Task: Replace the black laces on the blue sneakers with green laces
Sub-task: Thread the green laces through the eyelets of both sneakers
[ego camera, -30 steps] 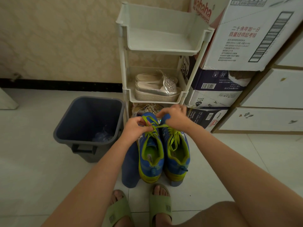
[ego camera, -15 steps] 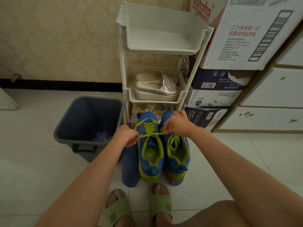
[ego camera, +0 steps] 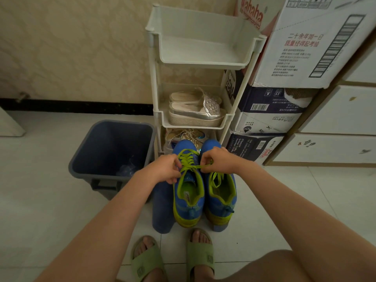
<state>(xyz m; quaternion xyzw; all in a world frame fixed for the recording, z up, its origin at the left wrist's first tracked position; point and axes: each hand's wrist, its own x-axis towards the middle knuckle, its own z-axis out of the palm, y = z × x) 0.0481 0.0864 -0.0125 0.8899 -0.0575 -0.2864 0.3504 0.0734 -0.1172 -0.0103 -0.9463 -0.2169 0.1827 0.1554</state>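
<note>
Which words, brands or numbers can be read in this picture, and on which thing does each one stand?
"Wahaha", red: on the rear carton at the top.
"二十余年如一日" and "质量经得起考验", red: on the white carton.
"N3D", upside down: on the dark blue and white box.
Too small or blurred: fine print and barcode numbers, and all print on the bottom box.
</note>
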